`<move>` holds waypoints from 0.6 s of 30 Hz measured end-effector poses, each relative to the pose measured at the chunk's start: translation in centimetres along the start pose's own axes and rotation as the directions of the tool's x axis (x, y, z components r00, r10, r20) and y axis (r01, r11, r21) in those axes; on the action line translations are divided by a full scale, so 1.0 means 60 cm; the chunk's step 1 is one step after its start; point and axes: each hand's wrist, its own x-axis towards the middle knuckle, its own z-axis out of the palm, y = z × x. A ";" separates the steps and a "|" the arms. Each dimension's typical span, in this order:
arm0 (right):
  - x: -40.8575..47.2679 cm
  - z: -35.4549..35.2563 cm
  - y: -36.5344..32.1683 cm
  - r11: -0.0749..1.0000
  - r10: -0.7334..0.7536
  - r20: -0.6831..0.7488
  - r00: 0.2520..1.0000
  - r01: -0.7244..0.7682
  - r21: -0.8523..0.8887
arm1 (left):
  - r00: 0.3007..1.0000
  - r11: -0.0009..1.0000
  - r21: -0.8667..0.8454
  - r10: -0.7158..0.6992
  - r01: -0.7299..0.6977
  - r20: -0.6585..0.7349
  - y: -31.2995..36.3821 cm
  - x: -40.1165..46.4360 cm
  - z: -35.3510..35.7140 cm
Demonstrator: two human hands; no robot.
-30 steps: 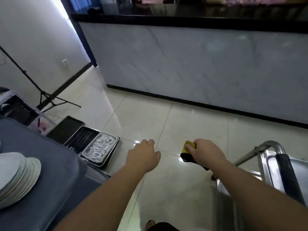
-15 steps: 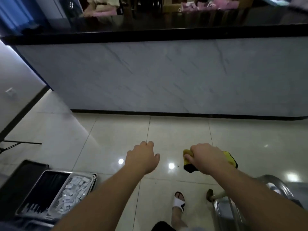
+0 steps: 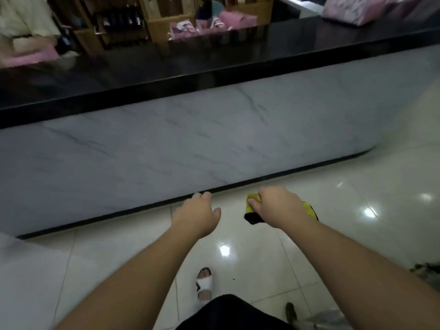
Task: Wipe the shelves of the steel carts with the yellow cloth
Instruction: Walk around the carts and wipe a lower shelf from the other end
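My right hand [image 3: 281, 207] grips the bunched yellow cloth [image 3: 252, 201], which has a black edge and sticks out on both sides of the fist. My left hand [image 3: 196, 214] hangs in the air beside it with loosely curled fingers and holds nothing. Both hands are stretched out over the floor in front of me. Only a blurred corner of a steel cart [image 3: 328, 319] with a wheel shows at the bottom right edge; its shelves are out of view.
A long counter with a black top [image 3: 214, 67] and a grey marble front [image 3: 190, 139] crosses the view ahead. Glossy pale floor tiles [image 3: 357, 210] lie below. My foot in a white sandal [image 3: 204, 283] stands near the bottom centre.
The view has swung to the right and upward. The trays on the floor at the left and most of the steel cart have left the frame. Both hands keep their pose.
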 end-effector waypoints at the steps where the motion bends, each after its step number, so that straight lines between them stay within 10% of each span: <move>1: 0.029 -0.004 0.011 0.999 0.037 -0.001 0.999 -0.037 0.020 | 0.999 0.999 0.017 0.039 -0.039 0.012 0.012 0.045 -0.010; 10: 0.214 -0.042 0.123 0.890 0.429 0.054 0.902 -0.432 0.144 | 0.919 0.922 0.095 0.357 -0.375 0.168 0.122 0.394 -0.090; 18: 0.211 -0.031 0.266 0.607 0.735 0.176 0.655 -0.751 0.260 | 0.731 0.727 0.161 0.597 -0.667 0.331 0.332 0.537 -0.084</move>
